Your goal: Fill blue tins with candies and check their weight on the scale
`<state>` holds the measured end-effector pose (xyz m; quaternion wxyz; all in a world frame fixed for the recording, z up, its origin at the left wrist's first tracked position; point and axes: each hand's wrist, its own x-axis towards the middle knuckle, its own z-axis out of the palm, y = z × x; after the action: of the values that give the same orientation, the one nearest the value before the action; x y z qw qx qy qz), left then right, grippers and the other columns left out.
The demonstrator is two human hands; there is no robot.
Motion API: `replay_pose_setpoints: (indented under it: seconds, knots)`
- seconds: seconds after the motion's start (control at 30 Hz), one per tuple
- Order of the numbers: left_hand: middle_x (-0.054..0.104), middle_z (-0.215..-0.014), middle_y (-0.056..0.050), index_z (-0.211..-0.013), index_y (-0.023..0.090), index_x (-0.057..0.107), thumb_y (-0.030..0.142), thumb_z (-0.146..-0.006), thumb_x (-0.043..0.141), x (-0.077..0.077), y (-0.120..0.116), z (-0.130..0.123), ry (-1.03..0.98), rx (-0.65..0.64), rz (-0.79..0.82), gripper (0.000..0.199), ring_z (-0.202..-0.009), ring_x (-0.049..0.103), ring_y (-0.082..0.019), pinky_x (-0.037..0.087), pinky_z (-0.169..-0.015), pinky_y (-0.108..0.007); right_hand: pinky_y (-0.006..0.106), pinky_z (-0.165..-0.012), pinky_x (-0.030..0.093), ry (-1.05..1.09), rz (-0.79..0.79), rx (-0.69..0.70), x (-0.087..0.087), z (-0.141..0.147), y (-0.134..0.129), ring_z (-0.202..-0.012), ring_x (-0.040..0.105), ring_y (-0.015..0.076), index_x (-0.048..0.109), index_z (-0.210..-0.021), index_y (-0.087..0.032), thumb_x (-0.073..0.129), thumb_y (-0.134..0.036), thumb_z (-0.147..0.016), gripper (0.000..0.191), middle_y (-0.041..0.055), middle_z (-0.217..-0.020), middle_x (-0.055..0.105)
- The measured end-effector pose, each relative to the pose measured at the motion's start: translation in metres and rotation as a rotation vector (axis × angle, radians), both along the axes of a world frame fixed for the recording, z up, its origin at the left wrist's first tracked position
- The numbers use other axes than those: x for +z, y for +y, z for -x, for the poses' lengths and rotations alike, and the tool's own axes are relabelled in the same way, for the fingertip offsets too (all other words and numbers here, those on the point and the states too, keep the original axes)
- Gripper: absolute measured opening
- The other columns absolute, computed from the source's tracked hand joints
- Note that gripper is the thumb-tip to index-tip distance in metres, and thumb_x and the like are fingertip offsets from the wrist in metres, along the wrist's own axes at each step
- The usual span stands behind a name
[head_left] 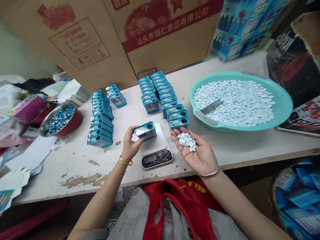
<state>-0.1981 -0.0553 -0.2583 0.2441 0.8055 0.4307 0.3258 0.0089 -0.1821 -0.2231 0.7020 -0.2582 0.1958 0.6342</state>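
Note:
My left hand point(132, 143) grips a small blue tin point(146, 131) with a round dark hole in its top, held over the white plate of a small scale point(157, 158). My right hand point(196, 151) is palm up and cupped, with a small heap of pale blue and white candies point(187, 141) lying in it. Just beyond its fingertips stands the nearest tin point(179, 124) of a double row. To the right, a turquoise basin point(282, 100) holds many of the same candies, with a metal scoop point(212, 106) resting on them.
More blue tins point(100, 133) stand in rows at the left. Beside them are a metal bowl point(77, 120) of small blue pieces, papers and bags. Large cardboard boxes point(175, 50) line the back of the table point(135, 175). Stacked blue packs point(232, 33) stand at the back right.

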Motion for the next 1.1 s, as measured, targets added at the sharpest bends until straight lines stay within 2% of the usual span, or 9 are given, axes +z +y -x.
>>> replay_pose_setpoints:
  seconds: [0.13,0.23,0.3,0.37,0.47,0.57,0.67,0.87,1.1]
  knots:
    - [0.06,-0.102,-0.005,-0.109,0.018,0.051,0.036,-0.076,0.066,-0.019,0.0,0.002,0.004,-0.033,-0.001,0.04,-0.094,0.057,-0.018,0.044,-0.086,-0.032,0.034,-0.088,0.055,-0.02,0.028,0.034,-0.008,0.013,-0.011,-0.113,0.06,0.0229,0.064,-0.093,-0.01,0.04,-0.015,-0.09,0.024,0.0153,-0.102,0.07]
    - [0.057,-0.114,-0.01,-0.118,0.018,0.047,0.038,-0.076,0.068,-0.013,-0.012,0.004,0.023,0.02,-0.152,0.052,-0.107,0.053,-0.022,0.041,-0.093,-0.038,0.033,-0.087,0.056,-0.036,0.045,0.055,-0.013,0.02,-0.02,-0.112,0.06,0.024,0.065,-0.092,-0.009,0.039,-0.015,-0.091,0.026,0.0169,-0.1,0.07]
    - [0.055,-0.118,-0.011,-0.122,0.019,0.046,0.039,-0.075,0.069,-0.002,-0.032,0.002,0.017,0.03,-0.301,0.055,-0.112,0.05,-0.024,0.04,-0.095,-0.041,0.033,-0.087,0.056,-0.042,0.061,0.077,-0.016,0.026,-0.025,-0.11,0.061,0.023,0.065,-0.092,-0.01,0.038,-0.016,-0.091,0.027,0.0157,-0.099,0.071]
    - [0.056,-0.113,-0.011,-0.12,0.019,0.048,0.035,-0.08,0.064,0.008,-0.06,-0.005,0.021,-0.116,-0.348,0.047,-0.106,0.052,-0.022,0.044,-0.09,-0.038,0.031,-0.085,0.056,-0.046,0.085,0.099,-0.02,0.032,-0.028,-0.107,0.063,0.0214,0.064,-0.092,-0.011,0.036,-0.017,-0.092,0.029,0.014,-0.097,0.072]
    - [0.057,-0.104,-0.01,-0.114,0.015,0.052,0.03,-0.089,0.051,0.014,-0.102,-0.025,0.135,-0.45,-0.261,0.029,-0.096,0.055,-0.017,0.048,-0.083,-0.03,0.029,-0.081,0.057,-0.044,0.112,0.138,-0.025,0.039,-0.032,-0.102,0.066,0.0196,0.065,-0.093,-0.012,0.034,-0.018,-0.093,0.031,0.0134,-0.097,0.072]
    - [0.057,-0.098,-0.008,-0.099,0.014,0.058,0.025,-0.094,0.039,0.009,-0.127,-0.047,0.318,-0.508,-0.208,0.023,-0.089,0.054,-0.016,0.048,-0.079,-0.027,0.03,-0.081,0.057,-0.065,0.134,0.149,-0.03,0.042,-0.036,-0.101,0.066,0.0185,0.065,-0.091,-0.014,0.034,-0.019,-0.093,0.032,0.0115,-0.096,0.072]
    - [0.055,-0.096,-0.007,-0.091,0.015,0.058,0.024,-0.094,0.037,0.002,-0.132,-0.062,0.448,-0.468,-0.165,0.022,-0.083,0.054,-0.015,0.048,-0.072,-0.026,0.03,-0.086,0.055,-0.113,0.15,0.129,-0.036,0.039,-0.04,-0.101,0.066,0.0167,0.066,-0.089,-0.015,0.035,-0.018,-0.092,0.032,0.01,-0.094,0.073]
    - [0.054,-0.093,-0.006,-0.101,0.016,0.055,0.019,-0.093,0.039,-0.007,-0.129,-0.074,0.483,-0.412,-0.207,0.018,-0.078,0.055,-0.015,0.047,-0.06,-0.023,0.037,-0.096,0.049,-0.078,0.166,0.165,-0.044,0.035,-0.042,-0.103,0.065,0.0166,0.067,-0.087,-0.017,0.036,-0.02,-0.091,0.031,0.0078,-0.093,0.073]
    - [0.055,-0.09,-0.007,-0.101,0.015,0.056,0.019,-0.093,0.039,-0.013,-0.124,-0.072,0.484,-0.424,-0.217,0.019,-0.073,0.056,-0.015,0.047,-0.059,-0.023,0.037,-0.092,0.052,-0.086,0.214,0.165,-0.042,0.036,-0.035,-0.099,0.067,0.0165,0.067,-0.087,-0.018,0.035,-0.019,-0.091,0.032,0.0065,-0.089,0.073]
